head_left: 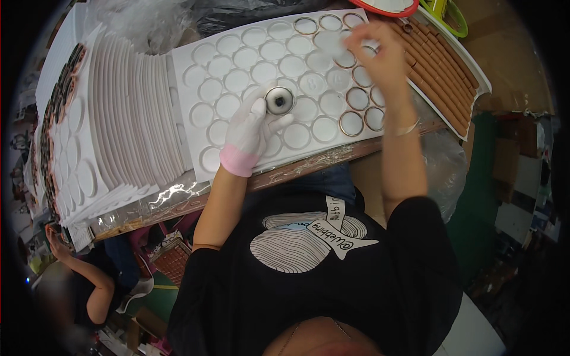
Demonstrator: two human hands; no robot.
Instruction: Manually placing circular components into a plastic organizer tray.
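Got the left hand (246,127), gloved, closed around a round piece (279,101), white with a black middle and held just over the tray (210,89), near its middle. Can't tell with the right hand (383,59): bare, blurred, fingers bent above the right end, maybe pinching something, maybe not. Looks only partway done, going by the wells: count roughly 10 with dark rings (340,124), all toward the right, and most others without. Plenty left, at a guess. Farther left, can see a fat stack (124,107) of white sheets, then dark pieces (61,89), too small to make out. Off right, got brown tubes (445,74) lying in rows in a white liner (485,89), near a red bowl (409,10) and green basket (463,26). Can spot the desk (297,168) edge up front.
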